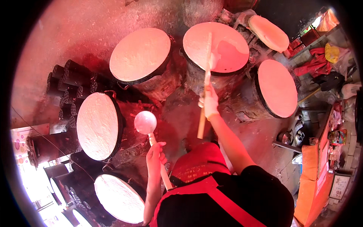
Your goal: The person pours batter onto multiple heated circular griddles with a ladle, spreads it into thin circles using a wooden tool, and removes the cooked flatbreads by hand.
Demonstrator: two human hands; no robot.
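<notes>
Spreading looks to be the step in hand, judging by the long wooden stick [208, 73] that reaches across the round griddle [193, 64] straight ahead. The right hand [210, 100] is closed around the stick below its middle, with the lower end poking out toward the body and the upper length lying over the griddle's face. Whether the stick presses on the surface or hovers just above it, I cannot tell.

On that griddle a pale layer [194, 41] covers the left side, while a smoother, redder patch [230, 53] fills much of the right; whether this patch is bare metal or wet batter is unclear. The coating seems only partly worked. Judging by this, the next move calls for a level, light sweep of the stick toward the patch, keeping the coat even up to the edge.

The left hand [155, 154] is wrapped around the handle of a ladle [145, 122], held well apart from the stick, its round bowl raised between the body and the griddles. What the bowl holds, if anything, cannot be made out.

Pale round sheets top the griddle to the right [278, 89], the one ahead to the left [140, 55] and the one farther left [97, 126]. Black perforated cylinders [72, 77] are stacked beyond these left-hand ones.
</notes>
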